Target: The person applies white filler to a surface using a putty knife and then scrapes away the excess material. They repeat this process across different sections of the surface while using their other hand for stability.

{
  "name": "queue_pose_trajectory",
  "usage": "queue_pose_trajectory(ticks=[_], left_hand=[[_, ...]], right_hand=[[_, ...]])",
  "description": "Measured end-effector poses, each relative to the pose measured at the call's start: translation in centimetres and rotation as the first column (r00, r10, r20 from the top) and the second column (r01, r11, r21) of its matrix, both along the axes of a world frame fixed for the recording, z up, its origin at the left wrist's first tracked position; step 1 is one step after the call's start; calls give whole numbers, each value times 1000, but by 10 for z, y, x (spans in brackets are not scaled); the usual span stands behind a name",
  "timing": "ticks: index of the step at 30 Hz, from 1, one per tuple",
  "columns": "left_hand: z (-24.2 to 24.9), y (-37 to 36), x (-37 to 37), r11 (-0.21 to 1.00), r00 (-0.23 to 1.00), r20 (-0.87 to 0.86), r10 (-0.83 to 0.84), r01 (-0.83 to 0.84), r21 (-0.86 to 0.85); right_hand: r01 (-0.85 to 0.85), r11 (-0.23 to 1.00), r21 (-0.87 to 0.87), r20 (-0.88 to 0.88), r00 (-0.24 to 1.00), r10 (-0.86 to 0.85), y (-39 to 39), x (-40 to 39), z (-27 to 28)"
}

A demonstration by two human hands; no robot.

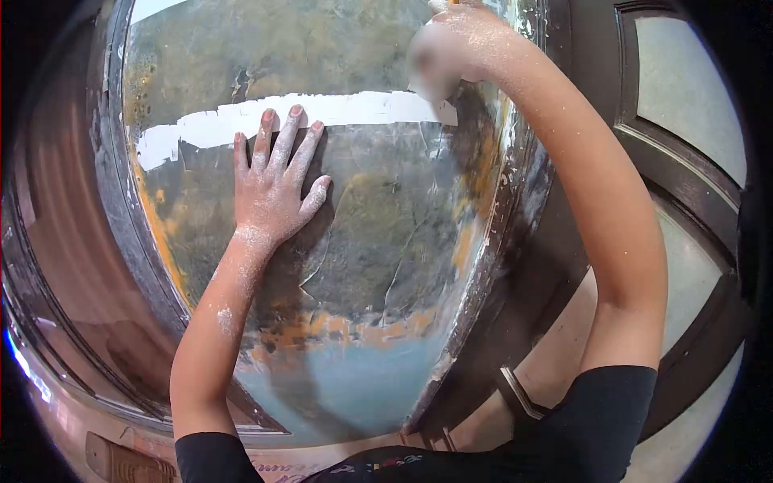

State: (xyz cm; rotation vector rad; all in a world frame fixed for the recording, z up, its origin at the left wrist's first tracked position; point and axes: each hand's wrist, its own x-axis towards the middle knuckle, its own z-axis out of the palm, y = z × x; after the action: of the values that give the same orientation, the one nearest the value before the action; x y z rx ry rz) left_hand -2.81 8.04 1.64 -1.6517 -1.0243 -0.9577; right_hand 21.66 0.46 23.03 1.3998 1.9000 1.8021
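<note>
My left hand [278, 181], dusted with white powder, lies flat with fingers spread on a worn painted panel [362, 209]. Its fingertips reach onto a white strip [378, 109] with ragged edges that runs across the panel. Up at the panel's right side, my right hand [471, 44] is closed, also dusty. A bit of orange shows at its top, and a blurred patch covers its left side, so what it grips cannot be made out. The panel is mottled grey-green and ochre, with cracks, and pale blue at the bottom.
A dark chipped frame [503, 193] borders the panel on the right. Beyond it stands dark wooden panelling [684, 153] with pale insets. Reddish-brown glossy wood [64, 209] is on the left. A brown ridged object [129, 460] lies at the lower left.
</note>
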Motion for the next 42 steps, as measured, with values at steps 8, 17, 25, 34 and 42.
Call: queue_pose_trajectory(ticks=[8,17,25,34,42], left_hand=[[0,1,0,999,1000,4,8,-8,-38],[1,0,0,1000,1000,8,-9,9,-20],[1,-1,-2,999,1000,6,-23,23,-27],[1,2,-12,1000,1000,-27,-13,12,-27],[-1,-1,-11,1000,1000,-18,6,-6,9]], right_hand=[[7,1000,-4,-4,1000,-7,-5,-19,-1],[-20,999,32,60,998,18,3,-16,-4],[-85,994,66,101,992,78,7,-12,-6],[-48,999,-14,11,999,48,0,-25,14],[-18,999,37,75,997,15,-7,-39,-6]])
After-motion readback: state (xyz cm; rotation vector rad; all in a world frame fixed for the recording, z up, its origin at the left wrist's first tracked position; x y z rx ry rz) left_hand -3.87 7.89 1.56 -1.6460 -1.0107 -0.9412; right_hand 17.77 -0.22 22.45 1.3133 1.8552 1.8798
